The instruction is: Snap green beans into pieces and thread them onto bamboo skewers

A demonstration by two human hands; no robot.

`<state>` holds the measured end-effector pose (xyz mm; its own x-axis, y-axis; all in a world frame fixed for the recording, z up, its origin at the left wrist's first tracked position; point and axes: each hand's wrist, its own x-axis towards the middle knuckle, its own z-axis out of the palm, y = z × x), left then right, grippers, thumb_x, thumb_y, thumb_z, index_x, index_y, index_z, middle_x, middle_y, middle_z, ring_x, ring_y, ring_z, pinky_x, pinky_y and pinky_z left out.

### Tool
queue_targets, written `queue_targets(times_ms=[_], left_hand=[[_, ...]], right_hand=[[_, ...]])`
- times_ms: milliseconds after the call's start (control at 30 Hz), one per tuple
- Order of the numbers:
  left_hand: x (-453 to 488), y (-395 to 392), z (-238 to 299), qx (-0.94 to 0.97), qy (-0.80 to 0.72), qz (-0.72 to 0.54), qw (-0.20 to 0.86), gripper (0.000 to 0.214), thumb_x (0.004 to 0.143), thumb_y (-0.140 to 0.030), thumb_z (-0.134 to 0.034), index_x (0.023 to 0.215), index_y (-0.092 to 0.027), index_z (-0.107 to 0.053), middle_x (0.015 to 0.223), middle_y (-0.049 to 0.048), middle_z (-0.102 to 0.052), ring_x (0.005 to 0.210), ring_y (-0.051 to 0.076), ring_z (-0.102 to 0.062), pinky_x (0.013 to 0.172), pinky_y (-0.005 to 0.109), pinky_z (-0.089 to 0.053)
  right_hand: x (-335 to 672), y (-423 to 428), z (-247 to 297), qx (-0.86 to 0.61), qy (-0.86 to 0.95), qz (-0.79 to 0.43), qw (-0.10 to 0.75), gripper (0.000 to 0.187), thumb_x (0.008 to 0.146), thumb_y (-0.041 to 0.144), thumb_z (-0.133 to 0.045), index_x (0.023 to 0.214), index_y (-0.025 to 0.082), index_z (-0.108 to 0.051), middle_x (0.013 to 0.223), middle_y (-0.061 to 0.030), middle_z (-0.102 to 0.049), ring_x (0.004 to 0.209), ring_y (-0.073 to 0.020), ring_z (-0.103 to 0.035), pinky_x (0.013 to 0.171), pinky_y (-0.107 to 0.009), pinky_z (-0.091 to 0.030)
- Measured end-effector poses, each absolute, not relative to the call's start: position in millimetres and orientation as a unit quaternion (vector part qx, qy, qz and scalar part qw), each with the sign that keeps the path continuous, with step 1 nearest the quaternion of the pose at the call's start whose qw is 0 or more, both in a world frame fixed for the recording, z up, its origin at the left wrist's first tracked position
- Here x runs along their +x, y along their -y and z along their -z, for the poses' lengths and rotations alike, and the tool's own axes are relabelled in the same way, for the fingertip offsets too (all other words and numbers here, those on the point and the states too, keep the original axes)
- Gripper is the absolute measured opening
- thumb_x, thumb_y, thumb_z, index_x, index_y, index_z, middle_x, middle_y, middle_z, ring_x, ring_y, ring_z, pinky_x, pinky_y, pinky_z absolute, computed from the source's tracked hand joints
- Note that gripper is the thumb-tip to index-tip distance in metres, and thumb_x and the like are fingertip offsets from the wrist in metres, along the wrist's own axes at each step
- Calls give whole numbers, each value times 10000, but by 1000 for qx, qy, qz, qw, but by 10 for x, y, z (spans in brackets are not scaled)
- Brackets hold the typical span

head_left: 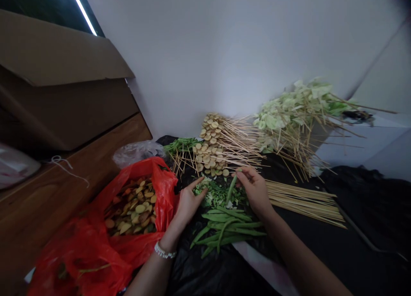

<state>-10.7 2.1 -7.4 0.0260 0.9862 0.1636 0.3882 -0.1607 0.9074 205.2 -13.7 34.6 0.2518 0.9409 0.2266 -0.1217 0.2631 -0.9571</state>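
Red plastic bag (165, 185), far left: filled with sliced vegetables (140, 209). Left hand (190, 197): fingers parted, nothing seen gripped, held beside chopped greens (210, 195). Skewered slices (210, 157): stacked beyond the greens. Loose bean pods (224, 229): heaped on the near side of the greens, mostly laid crosswise. Single green bean (230, 191): held above the greens, long axis steep in view, lower end pointed nearward and slightly left; the left hand is set apart on its left. Right hand (255, 191): nearer of the two, fingers pinched on the bean's upper end. Bare skewers (305, 202), right: laid roughly parallel.
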Motion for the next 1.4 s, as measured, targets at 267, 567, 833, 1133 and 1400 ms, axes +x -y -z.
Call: queue_targets(times_ms=[267,567,833,1133,1400], left_hand=[[1,112,-104,553,-491,-404,538,436,671,-555,-720,742,-129,-668,550,-25,-578,404,64,-426,384,184,-313],[15,149,-136,637,-472,-334,510,344,705,-474,-718,806,-145,-708,535,-35,-563,435,87,-457,449,208,-369],[16,102,-69,757,-444,-356,320,117,771,-247,-639,746,-178,-731,736,29,-696,726,177,-627,724,268,-454],[-28,120,-127,792,-411,-321,317,140,823,-261,-624,795,-172,-729,762,34,-681,741,174,-622,702,259,-431],[-33,101,-149,732,-409,-384,387,189,791,-336,-685,757,-153,-712,757,38,-690,732,167,-611,727,269,-451]], right_hand=[[1837,186,-200,-418,475,-476,611,284,731,427,-710,828,214,-551,748,-11,-698,596,-145,-626,529,-261,-515],[1842,211,-122,-441,588,-383,560,133,851,327,-582,918,215,-561,857,-35,-688,736,-181,-646,637,-319,-536],[1788,265,-14,-376,858,178,302,211,898,119,-506,1044,178,-648,1044,-91,-686,1176,-277,-493,1036,-515,-280],[1815,259,-9,-406,872,130,240,163,842,79,-534,781,205,-618,672,-10,-636,824,-194,-552,1013,-451,-249],[1791,317,-37,-450,848,49,275,186,841,87,-491,843,207,-633,731,-7,-657,806,-173,-566,1000,-400,-237]])
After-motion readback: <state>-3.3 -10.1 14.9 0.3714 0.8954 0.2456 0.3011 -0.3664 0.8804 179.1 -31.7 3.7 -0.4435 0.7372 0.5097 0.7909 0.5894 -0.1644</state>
